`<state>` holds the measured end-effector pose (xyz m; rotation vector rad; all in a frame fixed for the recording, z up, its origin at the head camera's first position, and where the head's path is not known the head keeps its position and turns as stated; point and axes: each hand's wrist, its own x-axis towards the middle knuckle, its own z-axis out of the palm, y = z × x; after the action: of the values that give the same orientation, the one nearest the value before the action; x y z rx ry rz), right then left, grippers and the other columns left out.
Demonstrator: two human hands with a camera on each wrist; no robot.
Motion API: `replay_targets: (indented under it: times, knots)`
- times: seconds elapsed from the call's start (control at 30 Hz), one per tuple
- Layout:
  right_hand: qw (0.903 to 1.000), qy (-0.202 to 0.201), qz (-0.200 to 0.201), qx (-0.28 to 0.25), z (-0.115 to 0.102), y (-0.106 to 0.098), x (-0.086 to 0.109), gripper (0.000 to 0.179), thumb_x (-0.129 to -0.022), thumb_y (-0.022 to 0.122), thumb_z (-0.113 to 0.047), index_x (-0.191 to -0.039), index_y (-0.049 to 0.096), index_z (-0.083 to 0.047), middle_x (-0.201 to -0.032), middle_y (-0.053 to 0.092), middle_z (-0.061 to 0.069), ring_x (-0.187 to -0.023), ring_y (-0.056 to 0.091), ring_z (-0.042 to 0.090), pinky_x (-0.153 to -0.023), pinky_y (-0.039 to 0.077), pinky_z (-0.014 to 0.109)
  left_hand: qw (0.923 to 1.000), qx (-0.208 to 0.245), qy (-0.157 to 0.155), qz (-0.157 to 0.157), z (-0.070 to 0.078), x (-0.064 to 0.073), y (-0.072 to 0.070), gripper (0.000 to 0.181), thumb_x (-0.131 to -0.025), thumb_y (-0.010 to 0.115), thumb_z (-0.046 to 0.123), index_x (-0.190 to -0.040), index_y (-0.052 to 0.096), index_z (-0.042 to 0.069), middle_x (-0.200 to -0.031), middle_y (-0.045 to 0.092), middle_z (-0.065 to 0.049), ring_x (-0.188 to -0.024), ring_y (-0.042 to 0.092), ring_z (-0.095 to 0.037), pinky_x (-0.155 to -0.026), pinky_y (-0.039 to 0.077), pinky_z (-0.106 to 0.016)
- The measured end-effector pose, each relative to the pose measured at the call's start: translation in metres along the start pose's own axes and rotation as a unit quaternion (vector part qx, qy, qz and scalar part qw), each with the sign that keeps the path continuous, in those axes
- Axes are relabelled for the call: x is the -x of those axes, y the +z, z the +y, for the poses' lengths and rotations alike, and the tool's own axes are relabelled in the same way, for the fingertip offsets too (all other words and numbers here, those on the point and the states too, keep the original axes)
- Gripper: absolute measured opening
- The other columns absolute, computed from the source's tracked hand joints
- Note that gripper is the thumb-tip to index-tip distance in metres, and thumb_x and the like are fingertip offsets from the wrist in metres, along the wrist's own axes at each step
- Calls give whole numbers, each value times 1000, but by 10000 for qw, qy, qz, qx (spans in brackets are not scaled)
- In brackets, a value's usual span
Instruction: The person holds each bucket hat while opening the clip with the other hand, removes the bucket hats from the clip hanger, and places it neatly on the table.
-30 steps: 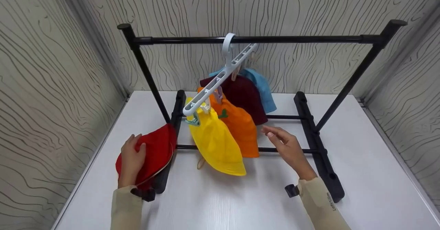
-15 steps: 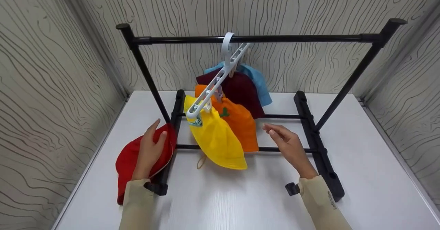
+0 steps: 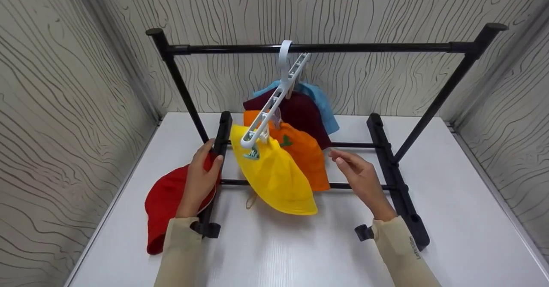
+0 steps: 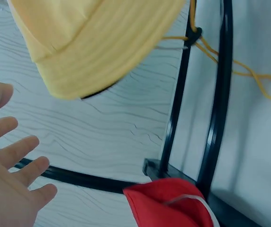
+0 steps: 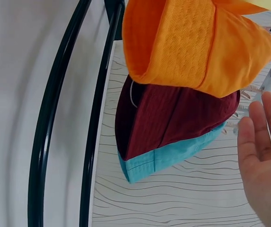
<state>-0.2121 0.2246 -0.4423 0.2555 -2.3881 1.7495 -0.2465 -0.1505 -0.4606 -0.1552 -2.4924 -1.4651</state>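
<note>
My left hand is raised over the red hat, fingers spread and holding nothing in the left wrist view. The red hat lies on the table at the left, partly over the rack's foot. Clipped to a pale blue hanger are a yellow hat, an orange hat, a maroon hat and a light blue hat, front to back. A green clip dangles at the hanger's near end. To the right of the orange hat, my right hand is held up with relaxed fingers, gripping nothing.
A black rack carries the hanger on its top bar, with two lower bars and two feet on the white table. An orange cord loop hangs under the yellow hat. Wood-patterned panels enclose the back and sides.
My left hand has let go of the red hat and moved right and forward toward the hanger. The hanger and its hats have swung slightly. My right hand has barely moved.
</note>
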Motion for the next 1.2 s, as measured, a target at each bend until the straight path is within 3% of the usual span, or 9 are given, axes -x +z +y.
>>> replay_targets:
  times: [0.27,0.5,0.9,1.2]
  knots:
    - [9995,-290,-16,-129,-10,2,-5,33,-98,55,-19,-128,60,-4,-126,62,11,-110,60,3,-95,45,13,9984,98,556,-100,25,-6,7,53,-97,58,21,-147,40,19,-153,37,-4,-139,37,-22,-111,37,-41]
    - [9992,-380,-102,-123,-18,3,-10,36,-98,56,-24,-128,59,-6,-127,62,8,-113,59,3,-97,44,13,9932,-102,1113,-326,40,-15,15,54,-96,60,19,-146,41,15,-153,38,-5,-143,30,-25,-115,31,-46]
    - [9988,-392,-264,-89,-34,9,-15,37,-98,56,-24,-131,58,-7,-131,59,7,-117,57,9,-98,43,14,9869,-322,1362,-805,58,-23,17,55,-93,64,30,-144,45,24,-151,41,3,-144,29,-21,-114,32,-45]
    - [9985,-419,-340,-107,-42,16,-23,36,-97,57,-22,-131,58,-8,-130,60,5,-120,57,14,-98,44,14,9837,-383,1462,-978,64,-26,22,54,-92,65,27,-143,47,20,-151,42,-1,-143,31,-24,-116,26,-53]
